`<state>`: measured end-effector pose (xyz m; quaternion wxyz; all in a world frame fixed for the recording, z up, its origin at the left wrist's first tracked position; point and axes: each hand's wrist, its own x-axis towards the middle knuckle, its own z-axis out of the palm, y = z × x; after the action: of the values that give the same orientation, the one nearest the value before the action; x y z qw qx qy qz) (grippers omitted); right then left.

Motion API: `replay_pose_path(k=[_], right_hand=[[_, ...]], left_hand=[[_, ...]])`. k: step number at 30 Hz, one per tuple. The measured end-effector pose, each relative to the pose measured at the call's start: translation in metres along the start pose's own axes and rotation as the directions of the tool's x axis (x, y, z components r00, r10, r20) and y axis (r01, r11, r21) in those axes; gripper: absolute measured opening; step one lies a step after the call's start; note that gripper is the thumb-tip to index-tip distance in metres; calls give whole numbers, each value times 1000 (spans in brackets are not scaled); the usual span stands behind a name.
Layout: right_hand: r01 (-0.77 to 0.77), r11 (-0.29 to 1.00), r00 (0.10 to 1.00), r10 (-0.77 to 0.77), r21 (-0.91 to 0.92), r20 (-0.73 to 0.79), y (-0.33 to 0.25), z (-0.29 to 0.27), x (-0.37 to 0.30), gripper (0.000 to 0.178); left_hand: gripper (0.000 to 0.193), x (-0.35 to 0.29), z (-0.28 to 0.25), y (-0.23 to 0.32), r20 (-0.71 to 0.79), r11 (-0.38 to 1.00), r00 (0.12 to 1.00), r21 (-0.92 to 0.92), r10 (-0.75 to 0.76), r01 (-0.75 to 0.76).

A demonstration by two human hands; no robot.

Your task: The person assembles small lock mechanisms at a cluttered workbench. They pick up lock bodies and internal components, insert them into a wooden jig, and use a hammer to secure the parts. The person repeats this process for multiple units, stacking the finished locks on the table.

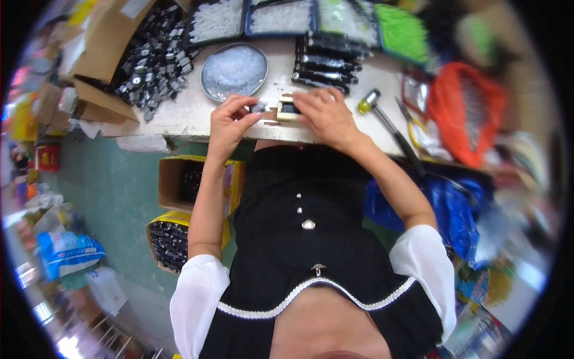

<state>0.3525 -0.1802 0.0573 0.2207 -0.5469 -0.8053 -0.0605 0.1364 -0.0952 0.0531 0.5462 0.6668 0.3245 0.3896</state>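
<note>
My left hand (230, 124) is at the table's front edge, thumb and fingertips pinched round a small greyish piece (259, 107); its exact kind is too small to tell. Just right of it sits a small cream-coloured block (289, 116) with a dark part in its middle and a brown flat strip (270, 113) at its left side. The fingers of my right hand (329, 118) curl over the block's right side and grip it. Behind my left hand stands a round metal dish (205, 80) of small translucent pieces.
Black and silver parts (152, 63) spill from a cardboard box at left. Black cylindrical assemblies (327, 63) lie stacked behind the block. At right are a hammer (391, 128), yellow-handled pliers (414, 122) and an orange bag (445, 113). Trays of white and green pieces (403, 33) line the back.
</note>
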Motion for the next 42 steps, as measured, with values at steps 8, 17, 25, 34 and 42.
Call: replay_pose_path(k=[8,17,25,34,42], right_hand=[[-120,957,960,179,264,-216,10,10,-14,27],[-160,914,924,271,373,-269,10,15,-16,11],[-157,922,916,270,354,-296,12,17,-17,10],[-158,914,912,280,373,-299,11,15,-17,9],[-179,889,896,325,421,-304,13,15,-17,8]], left_hand=[[25,16,32,6,224,938,965,284,137,-199],[17,22,43,10,238,922,969,356,70,-154],[13,37,59,12,309,693,949,669,68,-267],[10,28,54,-25,21,935,987,324,-156,141],[7,30,62,-13,60,845,996,527,67,-88]])
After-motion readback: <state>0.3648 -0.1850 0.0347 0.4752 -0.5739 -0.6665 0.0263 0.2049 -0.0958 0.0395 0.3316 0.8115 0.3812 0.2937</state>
